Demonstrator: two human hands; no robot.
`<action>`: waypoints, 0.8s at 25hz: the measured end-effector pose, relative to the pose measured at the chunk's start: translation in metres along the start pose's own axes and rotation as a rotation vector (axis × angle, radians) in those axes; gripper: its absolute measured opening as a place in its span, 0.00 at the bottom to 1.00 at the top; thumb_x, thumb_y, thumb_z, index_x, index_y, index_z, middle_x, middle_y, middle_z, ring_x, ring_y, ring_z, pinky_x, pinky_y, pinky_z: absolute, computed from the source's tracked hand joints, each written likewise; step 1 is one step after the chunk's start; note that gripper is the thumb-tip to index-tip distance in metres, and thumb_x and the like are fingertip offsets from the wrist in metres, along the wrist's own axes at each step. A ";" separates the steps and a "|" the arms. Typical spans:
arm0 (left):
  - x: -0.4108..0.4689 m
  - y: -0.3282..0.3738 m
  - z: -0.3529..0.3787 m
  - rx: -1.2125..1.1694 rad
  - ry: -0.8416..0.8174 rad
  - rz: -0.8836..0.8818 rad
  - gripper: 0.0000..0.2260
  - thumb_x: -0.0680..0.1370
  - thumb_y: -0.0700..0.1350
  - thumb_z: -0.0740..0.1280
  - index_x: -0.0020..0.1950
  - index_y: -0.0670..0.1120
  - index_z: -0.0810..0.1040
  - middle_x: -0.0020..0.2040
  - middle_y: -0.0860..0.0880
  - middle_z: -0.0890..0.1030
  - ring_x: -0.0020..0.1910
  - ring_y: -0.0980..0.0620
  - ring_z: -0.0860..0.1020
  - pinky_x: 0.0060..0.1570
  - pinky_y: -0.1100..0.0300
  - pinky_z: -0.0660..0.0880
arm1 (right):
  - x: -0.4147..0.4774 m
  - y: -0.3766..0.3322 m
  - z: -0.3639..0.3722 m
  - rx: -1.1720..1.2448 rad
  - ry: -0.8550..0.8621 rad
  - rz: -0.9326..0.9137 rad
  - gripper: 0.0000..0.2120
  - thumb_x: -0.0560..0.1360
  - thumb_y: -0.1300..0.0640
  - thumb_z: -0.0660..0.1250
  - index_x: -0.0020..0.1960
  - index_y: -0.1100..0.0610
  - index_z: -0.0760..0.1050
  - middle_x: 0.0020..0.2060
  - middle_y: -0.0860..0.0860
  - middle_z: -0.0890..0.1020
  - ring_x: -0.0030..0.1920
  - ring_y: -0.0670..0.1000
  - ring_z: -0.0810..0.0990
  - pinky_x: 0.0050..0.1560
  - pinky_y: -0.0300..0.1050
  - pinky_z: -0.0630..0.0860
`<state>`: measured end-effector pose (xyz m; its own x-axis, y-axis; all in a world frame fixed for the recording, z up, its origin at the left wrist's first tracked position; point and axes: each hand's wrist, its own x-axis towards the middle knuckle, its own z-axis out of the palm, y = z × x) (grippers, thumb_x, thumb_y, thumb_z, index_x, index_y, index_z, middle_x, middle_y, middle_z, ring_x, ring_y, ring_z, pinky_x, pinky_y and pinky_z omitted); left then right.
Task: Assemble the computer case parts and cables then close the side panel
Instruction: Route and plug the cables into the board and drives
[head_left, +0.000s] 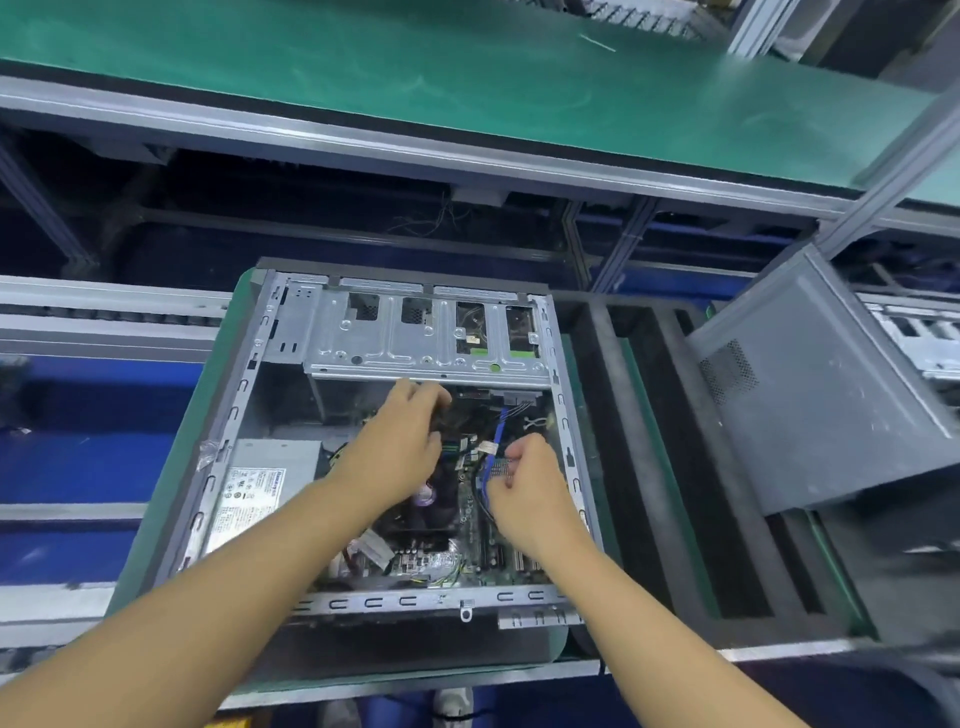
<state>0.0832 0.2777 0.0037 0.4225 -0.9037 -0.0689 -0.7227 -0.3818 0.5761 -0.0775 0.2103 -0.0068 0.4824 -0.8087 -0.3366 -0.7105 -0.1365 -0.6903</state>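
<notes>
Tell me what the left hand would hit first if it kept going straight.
Probably the drive cage: the left hand points away from the person and is close to the cage's near edge. Depth is unclear, so it might pass under it instead.

A long green-matted upper shelf (415, 78) spans the top, edged by a grey aluminium frame rail (311, 140). A thin white strip (597, 43) lies on the shelf. Black foam slotted dividers (649, 467) stand at right on a green rounded tray (171, 519); a grey roller conveyor rail (104, 312) runs at left.
</notes>
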 end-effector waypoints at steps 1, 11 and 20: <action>0.001 -0.001 -0.002 -0.232 -0.017 -0.035 0.13 0.78 0.41 0.66 0.61 0.52 0.72 0.52 0.55 0.76 0.42 0.56 0.76 0.44 0.61 0.73 | 0.000 0.001 0.001 0.023 -0.010 0.015 0.12 0.79 0.60 0.63 0.57 0.50 0.63 0.51 0.51 0.74 0.43 0.46 0.75 0.39 0.40 0.70; -0.007 0.013 0.004 -1.337 -0.026 -0.356 0.07 0.77 0.34 0.68 0.54 0.40 0.76 0.39 0.43 0.80 0.42 0.48 0.84 0.42 0.54 0.83 | 0.000 0.006 0.001 0.192 -0.104 -0.139 0.07 0.79 0.52 0.64 0.46 0.40 0.75 0.40 0.41 0.83 0.33 0.42 0.77 0.34 0.36 0.74; -0.002 -0.020 -0.008 -0.018 -0.077 -0.019 0.03 0.76 0.46 0.71 0.47 0.55 0.82 0.48 0.54 0.71 0.50 0.54 0.72 0.55 0.58 0.71 | 0.012 0.009 0.009 0.541 -0.062 0.195 0.15 0.80 0.68 0.52 0.50 0.53 0.74 0.39 0.49 0.79 0.31 0.45 0.73 0.33 0.41 0.70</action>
<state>0.1008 0.2887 -0.0014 0.3922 -0.9088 -0.1421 -0.7044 -0.3961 0.5890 -0.0737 0.2046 -0.0227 0.4098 -0.7521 -0.5161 -0.4344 0.3366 -0.8355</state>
